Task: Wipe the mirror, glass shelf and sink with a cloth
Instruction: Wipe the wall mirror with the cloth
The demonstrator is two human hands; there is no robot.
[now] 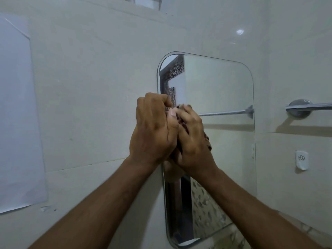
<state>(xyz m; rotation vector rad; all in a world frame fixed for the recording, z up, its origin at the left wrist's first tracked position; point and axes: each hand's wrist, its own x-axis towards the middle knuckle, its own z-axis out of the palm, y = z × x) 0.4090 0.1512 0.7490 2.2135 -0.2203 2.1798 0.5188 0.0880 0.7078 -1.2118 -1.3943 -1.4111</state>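
Note:
A tall mirror (221, 83) with rounded corners hangs on the tiled wall, right of centre. Both hands are raised in front of its left half, pressed together. My left hand (152, 128) and my right hand (192, 139) are clasped around a small dark reddish cloth (181, 123), of which only a bunched bit shows between the fingers. I cannot tell whether the cloth touches the mirror. The glass shelf and the sink are out of view.
A chrome towel bar (309, 106) is fixed to the wall right of the mirror, with a small white hook (301, 159) below it. A pale sheet (18, 114) covers the wall at far left. The mirror reflects a door frame and patterned tiles.

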